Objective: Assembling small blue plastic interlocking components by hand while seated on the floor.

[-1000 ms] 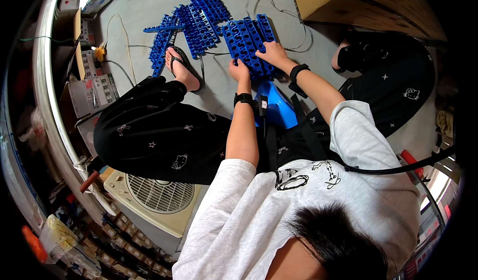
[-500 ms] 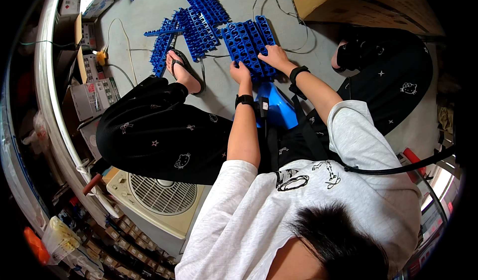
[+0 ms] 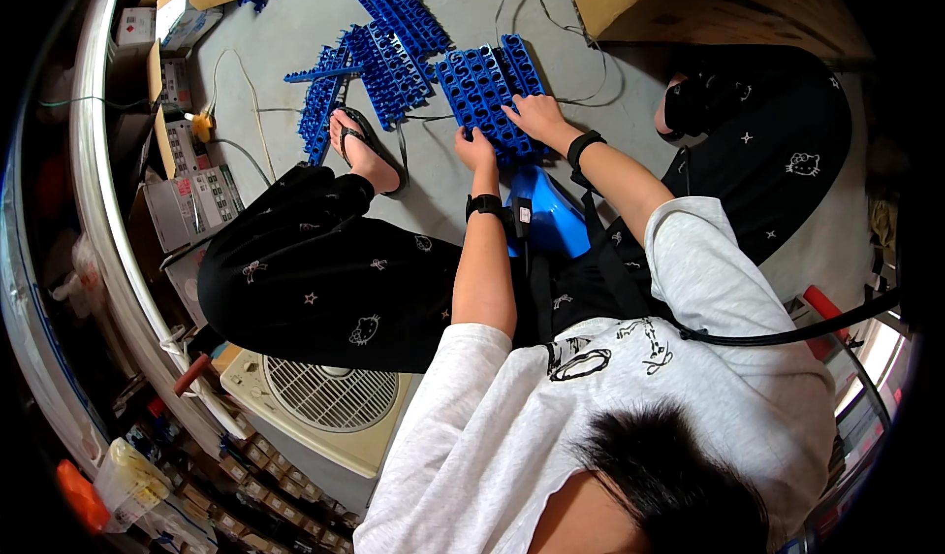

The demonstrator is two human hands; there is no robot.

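A panel of blue plastic link strips lies in front of me, its rows full of oval holes. At the panel's near left edge, my left hand is closed on it with thumb and fingers. My right hand rests over the panel's right side, fingers bent onto the strips; a narrower strip runs along that side. What lies under the right fingertips is hidden. Just below the panel, between my legs, sits a smooth bright blue plastic object, partly covered by straps.
More blue link strips are piled at the upper left, beside my sandalled foot. A large cardboard box stands at the upper right. Thin cables cross the floor. A cream box fan lies at the lower left, near shelving.
My right hand has shifted slightly left and down over the panel. The left hand keeps its place at the near edge. The whole view has tilted slightly.
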